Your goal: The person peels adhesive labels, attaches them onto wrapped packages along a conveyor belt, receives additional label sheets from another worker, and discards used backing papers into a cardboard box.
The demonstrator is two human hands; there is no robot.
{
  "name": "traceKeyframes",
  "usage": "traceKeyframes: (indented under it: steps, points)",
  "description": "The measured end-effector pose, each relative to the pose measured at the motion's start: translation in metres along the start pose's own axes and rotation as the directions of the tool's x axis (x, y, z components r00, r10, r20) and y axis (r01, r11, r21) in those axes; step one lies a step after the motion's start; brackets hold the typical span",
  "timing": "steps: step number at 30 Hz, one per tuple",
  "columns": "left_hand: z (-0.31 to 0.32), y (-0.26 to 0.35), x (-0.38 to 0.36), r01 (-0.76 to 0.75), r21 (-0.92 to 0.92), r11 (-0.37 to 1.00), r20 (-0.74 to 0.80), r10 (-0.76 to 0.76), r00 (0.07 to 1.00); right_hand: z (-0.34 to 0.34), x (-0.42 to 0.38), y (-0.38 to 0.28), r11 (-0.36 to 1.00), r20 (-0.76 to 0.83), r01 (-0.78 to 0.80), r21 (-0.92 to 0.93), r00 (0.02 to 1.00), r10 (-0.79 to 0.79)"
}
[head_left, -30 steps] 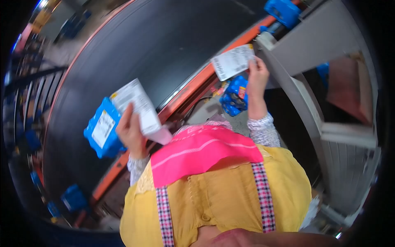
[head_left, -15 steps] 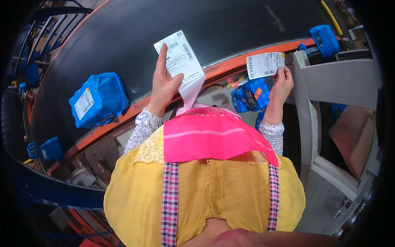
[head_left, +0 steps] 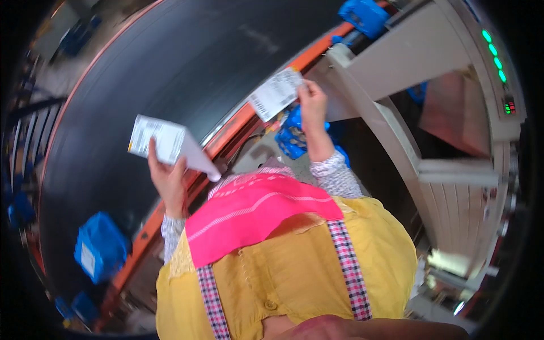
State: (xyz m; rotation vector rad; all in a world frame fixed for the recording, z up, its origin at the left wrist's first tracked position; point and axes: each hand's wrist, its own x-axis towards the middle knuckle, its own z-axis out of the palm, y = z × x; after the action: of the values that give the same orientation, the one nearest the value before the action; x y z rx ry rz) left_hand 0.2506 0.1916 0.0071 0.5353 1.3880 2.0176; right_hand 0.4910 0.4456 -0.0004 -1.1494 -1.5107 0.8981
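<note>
Label strip [head_left: 161, 140] is held above the black conveyor belt [head_left: 187, 62]. Grey machine frame [head_left: 413, 56] stands at the right, beside the belt's orange rail [head_left: 320, 50]. A blue package [head_left: 105, 243] rests on the belt near the rail; a blue bundle [head_left: 290, 136] lies partly hidden behind the right forearm. Left hand [head_left: 169, 184]: thumb and index finger spread apart, holding the strip. Right hand [head_left: 313, 105]: fingertips pinching one corner of the single label [head_left: 273, 95].
</note>
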Motion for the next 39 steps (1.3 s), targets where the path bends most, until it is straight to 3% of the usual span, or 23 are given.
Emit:
traceKeyframes:
  steps: [1, 3, 5, 12, 23, 27, 30, 34, 39]
  points:
    - [0.018, 0.003, -0.003, 0.001, 0.042, 0.999, -0.017, 0.000, 1.000, -0.011, 0.009, -0.006, 0.996, -0.027, -0.007, 0.091, 1.000, 0.009]
    - [0.017, 0.003, 0.000, 0.007, 0.083, 0.997, 0.010, -0.008, 1.000, -0.014, 0.014, -0.008, 0.998, -0.023, -0.059, 0.038, 0.998, 0.060]
    - [0.024, 0.015, -0.005, 0.011, 0.276, 0.961, -0.012, -0.008, 1.000, -0.022, 0.017, -0.011, 0.991, -0.020, -0.078, 0.106, 0.997, 0.080]
    - [0.025, 0.048, -0.007, -0.052, 0.110, 0.993, -0.044, 0.057, 0.997, -0.032, 0.016, -0.027, 0.990, -0.023, -0.093, 0.109, 0.995, 0.096]
    - [-0.002, 0.080, -0.003, -0.076, 0.429, 0.900, 0.015, 0.077, 0.997, -0.034, 0.017, -0.034, 0.992, -0.077, -0.114, 0.056, 0.990, 0.118]
    - [-0.019, 0.100, -0.004, 0.094, 0.405, 0.910, 0.023, -0.112, 0.993, -0.032, 0.018, -0.027, 0.995, -0.094, -0.085, 0.047, 0.992, 0.089]
    - [-0.031, 0.114, -0.005, 0.146, 0.430, 0.891, 0.026, -0.173, 0.985, -0.033, 0.015, -0.036, 0.994, -0.079, -0.098, 0.037, 0.992, 0.101]
    - [-0.022, 0.117, -0.009, 0.040, 0.206, 0.978, -0.102, -0.019, 0.995, -0.036, 0.018, -0.038, 0.996, -0.077, -0.086, 0.003, 0.993, 0.086]
    - [-0.012, 0.110, -0.012, -0.014, 0.135, 0.991, -0.110, 0.029, 0.993, -0.037, 0.019, -0.045, 0.988, -0.037, -0.134, 0.070, 0.990, 0.137]
